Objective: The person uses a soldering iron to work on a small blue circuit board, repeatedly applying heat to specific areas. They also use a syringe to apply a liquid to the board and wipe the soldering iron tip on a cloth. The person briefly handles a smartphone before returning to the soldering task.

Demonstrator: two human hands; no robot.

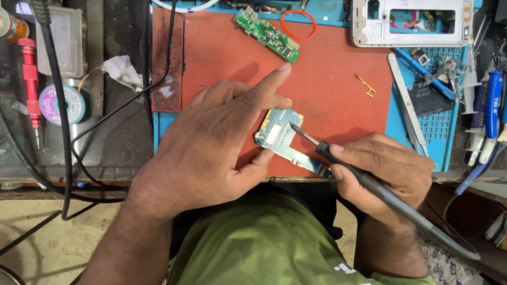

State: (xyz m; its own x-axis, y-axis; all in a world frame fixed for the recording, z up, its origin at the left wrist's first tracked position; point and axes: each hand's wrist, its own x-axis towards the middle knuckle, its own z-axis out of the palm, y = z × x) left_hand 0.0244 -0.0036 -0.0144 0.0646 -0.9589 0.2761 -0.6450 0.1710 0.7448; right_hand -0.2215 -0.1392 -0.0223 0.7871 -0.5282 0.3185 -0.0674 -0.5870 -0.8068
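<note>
My left hand [218, 136] holds a small blue circuit board [279, 135] between thumb and fingers, just above the red mat [330, 82]; its index finger points away toward the mat's middle. My right hand [384, 171] grips a black soldering iron [376, 188] like a pen. The iron's metal tip touches the upper face of the blue board.
A green circuit board [267, 34] and an orange rubber band [298, 24] lie at the mat's far edge. A white phone frame [411, 19] sits far right, with tweezers [407, 106], screwdrivers [495, 101], a solder wick spool [62, 104] and black cables [57, 103] around.
</note>
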